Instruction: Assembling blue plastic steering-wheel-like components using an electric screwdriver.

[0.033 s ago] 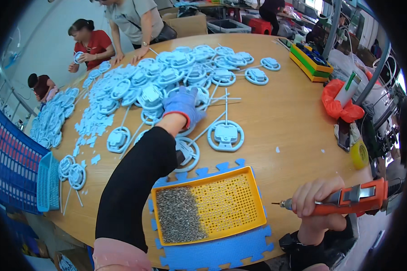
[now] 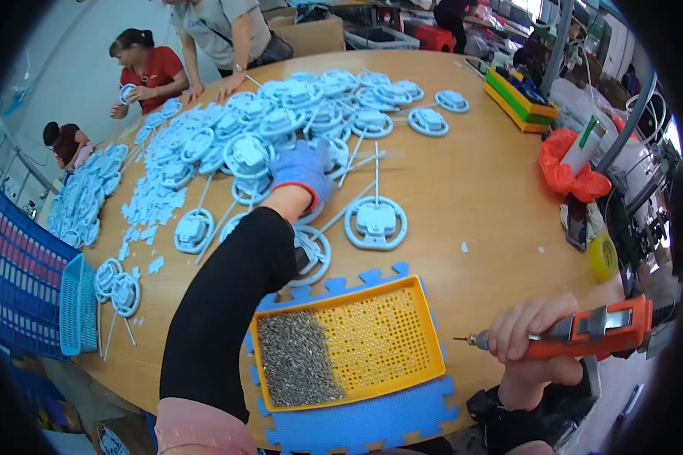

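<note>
My left hand point(image 2: 302, 168), in a blue-purple glove with a red cuff, reaches into a heap of light-blue plastic rings point(image 2: 281, 121) with boxy centres and thin rods. Its fingers are partly hidden and blurred among the parts, so its grip is unclear. One ring with its rod point(image 2: 376, 220) lies to the right of that hand. My bare right hand point(image 2: 530, 334) is closed round an orange-and-grey electric screwdriver point(image 2: 592, 334), whose bit points left. Between my arms sits a yellow perforated tray point(image 2: 430, 345), its left part covered with small metal screws point(image 2: 294, 364).
The tray rests on a blue foam mat point(image 2: 372, 421). Blue baskets point(image 2: 74, 303) stand at left. Yellow-green bins point(image 2: 520, 98), a red plastic bag point(image 2: 565, 171) and a yellow tape roll point(image 2: 602, 258) line the right edge. Several people are across the table, one in red point(image 2: 155, 72).
The view has shifted slightly. A rod beside my left hand has become blurred with movement. My right hand keeps its hold on the electric screwdriver.
</note>
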The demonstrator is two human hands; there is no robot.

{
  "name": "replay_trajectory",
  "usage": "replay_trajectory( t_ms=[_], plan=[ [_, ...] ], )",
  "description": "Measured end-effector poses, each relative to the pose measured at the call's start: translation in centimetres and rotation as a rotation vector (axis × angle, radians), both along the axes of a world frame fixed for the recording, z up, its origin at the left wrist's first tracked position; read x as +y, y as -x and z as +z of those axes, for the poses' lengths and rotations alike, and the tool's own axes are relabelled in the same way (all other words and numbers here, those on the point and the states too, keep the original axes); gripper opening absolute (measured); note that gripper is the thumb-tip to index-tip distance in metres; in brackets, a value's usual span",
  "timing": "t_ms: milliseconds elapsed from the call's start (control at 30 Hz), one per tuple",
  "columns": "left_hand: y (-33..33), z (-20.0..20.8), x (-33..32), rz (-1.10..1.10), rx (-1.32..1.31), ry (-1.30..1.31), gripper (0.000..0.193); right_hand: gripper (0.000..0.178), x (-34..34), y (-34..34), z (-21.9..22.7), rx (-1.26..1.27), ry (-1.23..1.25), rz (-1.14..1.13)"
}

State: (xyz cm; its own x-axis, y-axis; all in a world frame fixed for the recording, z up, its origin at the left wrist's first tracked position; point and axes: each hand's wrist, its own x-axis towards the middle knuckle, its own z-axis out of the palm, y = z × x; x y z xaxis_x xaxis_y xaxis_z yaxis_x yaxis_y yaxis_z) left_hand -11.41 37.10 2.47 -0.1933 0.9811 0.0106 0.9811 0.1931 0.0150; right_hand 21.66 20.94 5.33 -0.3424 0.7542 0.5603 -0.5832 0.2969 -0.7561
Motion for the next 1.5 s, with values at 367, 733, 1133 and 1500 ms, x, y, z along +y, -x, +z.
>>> replay_trajectory(
  t_ms=[367, 733, 1133, 1500],
  plan=[
    [11.3, -0.9, -15.2, 0.311, -1.213, -0.322, 0.032, 0.071, -0.8, 4.5, -1.1, -0.016, 0.11, -0.043],
    [-2.3, -3.6, -47.9, 0.841, -1.934, -0.356, 0.047, 0.065, -0.3, 8.2, -3.1, -0.184, 0.044, -0.017],
    [-6.9, -3.6, -48.1, 0.761, -1.828, 0.043, 0.05, 0.064, 0.0, 8.1, -4.2, -0.24, 0.037, -0.065],
    [-7.0, -1.0, -43.8, -0.051, -0.351, -0.148, 0.073, 0.068, -1.1, 8.2, -3.0, -0.227, -0.035, -0.099]
  ],
)
